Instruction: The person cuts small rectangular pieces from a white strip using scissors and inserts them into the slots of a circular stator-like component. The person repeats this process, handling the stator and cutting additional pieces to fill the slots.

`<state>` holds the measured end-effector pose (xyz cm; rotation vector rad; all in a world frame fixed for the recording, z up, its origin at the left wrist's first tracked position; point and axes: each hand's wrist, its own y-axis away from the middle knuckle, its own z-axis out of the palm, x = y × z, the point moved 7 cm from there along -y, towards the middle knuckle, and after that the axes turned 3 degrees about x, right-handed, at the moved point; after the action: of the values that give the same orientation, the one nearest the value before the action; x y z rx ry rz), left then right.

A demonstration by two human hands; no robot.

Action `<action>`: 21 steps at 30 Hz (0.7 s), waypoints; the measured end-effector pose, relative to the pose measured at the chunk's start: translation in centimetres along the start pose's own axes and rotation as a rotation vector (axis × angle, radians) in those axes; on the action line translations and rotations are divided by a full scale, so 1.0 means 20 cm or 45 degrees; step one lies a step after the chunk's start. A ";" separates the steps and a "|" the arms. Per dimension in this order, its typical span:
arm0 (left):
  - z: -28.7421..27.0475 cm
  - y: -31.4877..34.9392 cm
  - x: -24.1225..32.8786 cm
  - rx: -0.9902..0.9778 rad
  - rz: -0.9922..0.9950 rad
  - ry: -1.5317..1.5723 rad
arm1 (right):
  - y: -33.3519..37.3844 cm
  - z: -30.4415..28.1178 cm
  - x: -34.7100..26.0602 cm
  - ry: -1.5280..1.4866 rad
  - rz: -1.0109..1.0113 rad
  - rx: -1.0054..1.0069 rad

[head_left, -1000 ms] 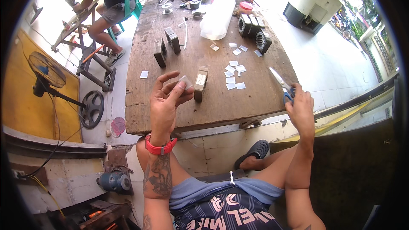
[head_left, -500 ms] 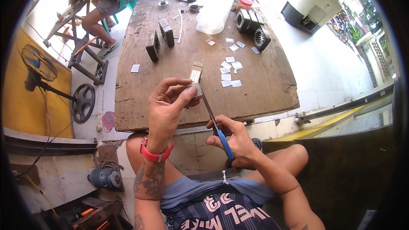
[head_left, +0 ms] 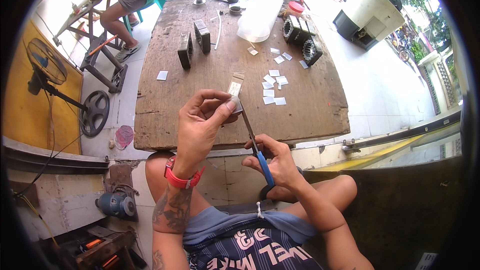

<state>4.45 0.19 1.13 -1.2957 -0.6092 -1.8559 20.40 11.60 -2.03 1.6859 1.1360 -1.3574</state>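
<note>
My left hand, with a red watch on its wrist, pinches a small whitish piece of sheet between thumb and fingers above the table's near edge. A narrow strip, white and tan, shows just beyond the fingertips; whether it joins the piece I cannot tell. My right hand grips scissors with a blue handle. Their blades point up and away, the tips beside the piece at my left fingertips. Several small white cut squares lie loose on the wooden table, right of my hands.
Toothed dark metal cores stand at the right, two dark blocks at the left. Farther back are a rolled translucent sheet, a red-lidded jar and assorted parts. A fan and a seated person are at the left.
The whole view has shifted slightly. Both hands keep nearly the same pose, the scissors still beside the held piece. The loose squares lie as before.
</note>
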 end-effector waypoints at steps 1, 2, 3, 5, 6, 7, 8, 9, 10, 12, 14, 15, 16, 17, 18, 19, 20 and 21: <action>0.00 0.00 0.00 -0.003 0.000 0.006 | 0.00 0.00 0.00 0.018 -0.001 -0.003; 0.00 0.00 0.00 -0.001 -0.007 0.015 | 0.00 0.00 0.00 0.036 -0.003 -0.006; 0.00 0.00 -0.01 -0.008 -0.005 0.011 | 0.00 0.00 0.00 0.029 0.005 -0.008; 0.00 0.00 -0.01 -0.012 -0.012 0.022 | 0.00 0.00 0.01 0.027 0.032 -0.015; 0.00 0.00 -0.01 -0.012 -0.019 0.006 | 0.00 0.00 0.01 0.024 0.016 -0.005; 0.00 0.00 -0.01 -0.013 -0.023 0.004 | 0.00 0.00 0.01 0.033 0.011 -0.001; 0.00 0.00 -0.02 -0.010 -0.031 0.008 | 0.01 0.00 0.02 0.057 0.030 -0.004; 0.00 0.00 -0.01 -0.013 -0.030 0.003 | 0.01 0.00 0.02 0.026 0.044 -0.001; 0.00 -0.01 -0.02 -0.013 -0.034 0.004 | 0.01 0.00 0.03 0.010 0.082 -0.007; 0.00 -0.01 -0.02 -0.013 -0.038 0.000 | 0.01 0.01 0.04 0.002 0.110 -0.010; 0.00 -0.01 -0.01 -0.008 -0.043 -0.008 | 0.01 0.01 0.04 0.029 0.117 -0.006; 0.00 0.00 -0.01 -0.019 -0.044 -0.021 | 0.01 0.00 0.02 0.031 0.062 0.000; 0.00 0.00 -0.01 -0.025 -0.047 -0.027 | 0.01 0.00 0.01 0.047 0.034 0.009; 0.01 0.00 -0.01 -0.029 -0.045 -0.025 | 0.01 -0.01 0.01 0.074 0.026 0.003; 0.02 0.01 -0.02 -0.043 -0.068 -0.034 | 0.00 -0.01 0.00 0.064 -0.005 0.020; 0.02 0.01 -0.02 -0.055 -0.086 -0.035 | 0.00 -0.02 0.00 0.067 -0.017 0.024; 0.03 0.01 -0.03 -0.068 -0.105 -0.036 | 0.00 -0.02 0.00 0.085 -0.015 0.030; 0.03 0.01 -0.03 -0.064 -0.108 -0.039 | 0.00 -0.01 0.01 0.036 0.017 0.026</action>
<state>5.10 0.76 0.81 -1.3517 -0.6461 -1.9346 20.55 11.87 -2.20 1.7288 1.1287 -1.3453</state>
